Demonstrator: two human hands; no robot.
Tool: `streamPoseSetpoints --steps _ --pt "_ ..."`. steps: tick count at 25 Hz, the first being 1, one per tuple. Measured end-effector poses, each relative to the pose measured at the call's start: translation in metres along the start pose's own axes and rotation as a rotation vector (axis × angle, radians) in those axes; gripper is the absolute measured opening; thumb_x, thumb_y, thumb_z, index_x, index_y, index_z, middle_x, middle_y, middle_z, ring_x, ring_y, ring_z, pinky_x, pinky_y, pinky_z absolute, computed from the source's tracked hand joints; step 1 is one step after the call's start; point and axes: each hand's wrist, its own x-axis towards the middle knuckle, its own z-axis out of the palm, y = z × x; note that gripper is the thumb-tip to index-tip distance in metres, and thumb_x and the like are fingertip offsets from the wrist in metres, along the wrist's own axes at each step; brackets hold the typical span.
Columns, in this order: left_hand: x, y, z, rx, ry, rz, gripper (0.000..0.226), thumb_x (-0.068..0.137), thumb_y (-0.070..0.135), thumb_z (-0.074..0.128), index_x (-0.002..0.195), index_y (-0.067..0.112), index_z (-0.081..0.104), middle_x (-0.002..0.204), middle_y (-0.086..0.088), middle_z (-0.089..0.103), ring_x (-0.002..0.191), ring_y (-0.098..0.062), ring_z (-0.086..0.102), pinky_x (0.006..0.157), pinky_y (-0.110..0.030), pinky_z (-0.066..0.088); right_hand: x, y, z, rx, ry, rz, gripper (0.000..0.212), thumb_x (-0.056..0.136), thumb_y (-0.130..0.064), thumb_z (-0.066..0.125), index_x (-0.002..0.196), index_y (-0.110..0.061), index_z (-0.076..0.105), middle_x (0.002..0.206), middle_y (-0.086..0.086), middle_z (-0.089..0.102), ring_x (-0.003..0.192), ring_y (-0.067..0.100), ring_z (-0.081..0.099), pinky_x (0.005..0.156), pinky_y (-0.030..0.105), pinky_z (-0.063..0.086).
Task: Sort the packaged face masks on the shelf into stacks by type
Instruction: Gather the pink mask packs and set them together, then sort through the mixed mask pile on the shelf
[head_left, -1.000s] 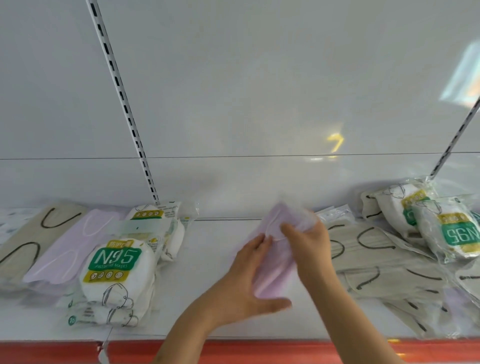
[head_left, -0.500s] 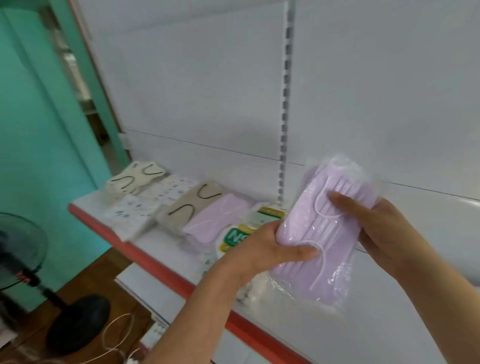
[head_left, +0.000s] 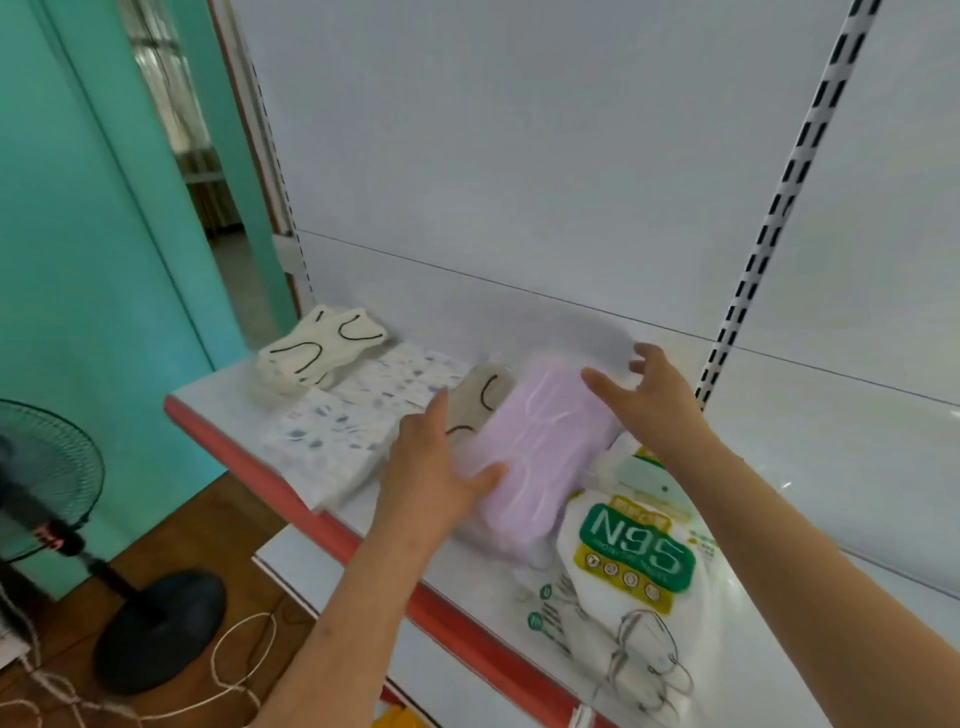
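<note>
Our left hand (head_left: 426, 467) lies flat, fingers straight, thumb pressing the near-left edge of the lilac mask pack (head_left: 540, 447). Our right hand (head_left: 649, 395) hovers spread over its far-right corner, holding nothing. The pack sits on the lilac stack on the shelf (head_left: 218, 400), between the beige pack (head_left: 480, 400) and the N95 pack (head_left: 634, 551), long axis running near-left to far-right. Left hand is nearer for squaring up.

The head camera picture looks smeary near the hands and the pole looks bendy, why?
Head view: the right hand and the left hand are softened by motion blur, as is the pale purple packaged mask stack they touch; the green-and-white N95 mask packet reads fairly sharp; the black-slotted white shelf upright curves from wide-angle distortion; faint glare streaks the white shelf surface.
</note>
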Motion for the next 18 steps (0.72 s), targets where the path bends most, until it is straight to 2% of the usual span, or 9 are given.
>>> streamPoseSetpoints --steps 1,3,5,7,8,10,13,16,18 --pt "0.004 -0.003 0.007 0.262 0.018 0.055 0.083 0.081 0.059 0.071 0.152 0.038 0.033 0.146 0.001 0.041 0.130 -0.024 0.044 0.109 -0.044 0.036 -0.001 0.006 0.001 -0.151 0.076 -0.051 0.068 0.090 -0.046 0.065 0.145 -0.014 0.043 0.141 0.007 0.049 0.128 0.028 0.049 0.098 0.035 0.041" --pt "0.004 -0.001 0.017 0.424 0.009 0.114 0.060 0.087 0.061 0.058 0.142 0.043 0.046 0.148 0.008 0.042 0.133 -0.022 0.038 0.105 -0.041 0.026 -0.014 0.018 -0.010 -0.237 0.158 -0.139 0.052 0.094 -0.040 0.061 0.139 -0.017 0.051 0.142 0.006 0.049 0.129 0.026 0.048 0.097 0.029 0.037" --pt "0.000 0.012 0.026 0.342 0.080 0.208 0.052 0.089 0.059 0.053 0.137 0.038 0.053 0.144 0.006 0.050 0.130 -0.024 0.042 0.102 -0.042 0.029 -0.030 0.031 -0.033 -0.213 0.196 -0.130 0.044 0.095 -0.039 0.060 0.134 -0.020 0.057 0.135 0.003 0.055 0.124 0.021 0.053 0.093 0.024 0.036" --pt "-0.014 0.048 0.042 0.091 0.179 0.464 0.046 0.090 0.050 0.052 0.129 0.028 0.061 0.131 0.003 0.061 0.120 -0.025 0.055 0.098 -0.043 0.041 -0.043 0.044 -0.066 -0.177 0.337 -0.101 0.039 0.096 -0.039 0.058 0.130 -0.020 0.060 0.129 0.002 0.061 0.118 0.019 0.058 0.091 0.025 0.040" --pt "-0.027 0.073 0.054 -0.069 0.175 0.601 0.042 0.091 0.044 0.053 0.126 0.023 0.063 0.125 0.003 0.064 0.115 -0.024 0.059 0.096 -0.042 0.046 -0.050 0.053 -0.086 -0.171 0.399 -0.104 0.037 0.097 -0.037 0.057 0.129 -0.020 0.061 0.126 0.001 0.062 0.115 0.019 0.059 0.090 0.025 0.042" --pt "-0.066 0.125 0.087 -0.257 0.034 0.812 0.036 0.091 0.033 0.055 0.123 0.019 0.064 0.120 0.004 0.065 0.112 -0.019 0.061 0.097 -0.037 0.048 -0.071 0.078 -0.134 -0.232 0.446 -0.089 0.037 0.099 -0.037 0.053 0.132 -0.021 0.060 0.128 0.000 0.062 0.112 0.019 0.060 0.090 0.025 0.042" --pt "-0.130 0.177 0.147 -0.282 -0.254 0.966 0.037 0.091 0.032 0.053 0.126 0.023 0.061 0.121 0.008 0.061 0.112 -0.013 0.061 0.093 -0.033 0.052 -0.132 0.138 -0.221 -0.532 0.442 0.065 0.053 0.097 -0.048 0.052 0.143 -0.023 0.049 0.142 0.001 0.053 0.126 0.024 0.052 0.103 0.034 0.041" --pt "-0.178 0.201 0.206 -0.261 -0.514 0.971 0.039 0.092 0.032 0.060 0.131 0.027 0.058 0.124 0.010 0.057 0.116 -0.012 0.059 0.094 -0.030 0.051 -0.228 0.203 -0.294 -0.834 0.311 0.458 0.083 0.084 -0.057 0.059 0.155 -0.029 0.025 0.157 0.003 0.030 0.143 0.031 0.028 0.116 0.044 0.026" --pt "-0.198 0.213 0.236 -0.217 -0.632 0.910 0.044 0.091 0.033 0.065 0.134 0.026 0.056 0.127 0.008 0.056 0.119 -0.015 0.057 0.099 -0.031 0.048 -0.286 0.238 -0.315 -0.856 0.181 0.701 0.107 0.075 -0.073 0.062 0.157 -0.034 0.007 0.165 -0.001 0.009 0.150 0.030 0.009 0.120 0.048 0.012"
